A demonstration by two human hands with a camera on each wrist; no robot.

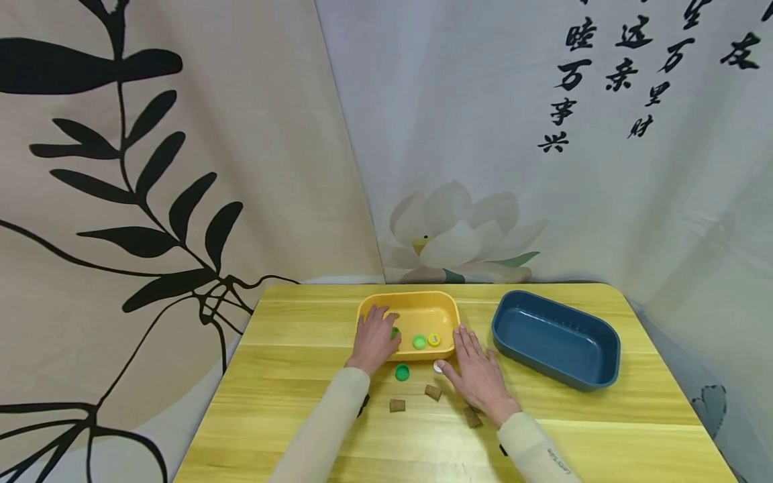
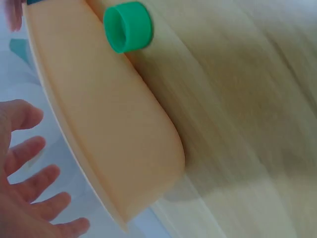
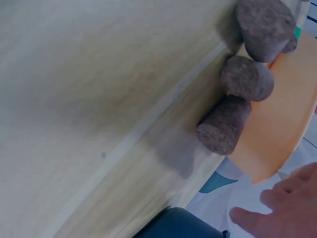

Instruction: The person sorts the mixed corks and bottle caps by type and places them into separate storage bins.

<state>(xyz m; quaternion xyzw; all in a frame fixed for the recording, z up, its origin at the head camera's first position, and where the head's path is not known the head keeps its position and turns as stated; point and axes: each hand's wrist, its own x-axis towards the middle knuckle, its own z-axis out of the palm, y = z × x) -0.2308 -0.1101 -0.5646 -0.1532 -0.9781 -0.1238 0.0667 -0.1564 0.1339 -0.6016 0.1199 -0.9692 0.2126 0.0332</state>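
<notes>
My left hand (image 1: 376, 339) is over the left part of the yellow tray (image 1: 443, 305), fingers spread and nothing between them in the left wrist view. Beside its thumb, a green bottle cap (image 1: 395, 332) shows partly inside the tray. A light green cap (image 1: 419, 341) and a yellow cap (image 1: 433, 339) lie on the tray floor. My right hand (image 1: 480, 376) has its fingers extended at the tray's front right corner, with its thumb by a white cap (image 1: 437, 367), partly hidden. Another green cap (image 1: 402, 372) rests on the table before the tray.
Brown cork stoppers (image 1: 397, 405) lie on the table in front of the tray; another cork (image 1: 472, 417) is near the right wrist. A dark blue tray (image 1: 552, 369) stands at the right on the wooden table (image 1: 290, 349). Printed curtains hang behind.
</notes>
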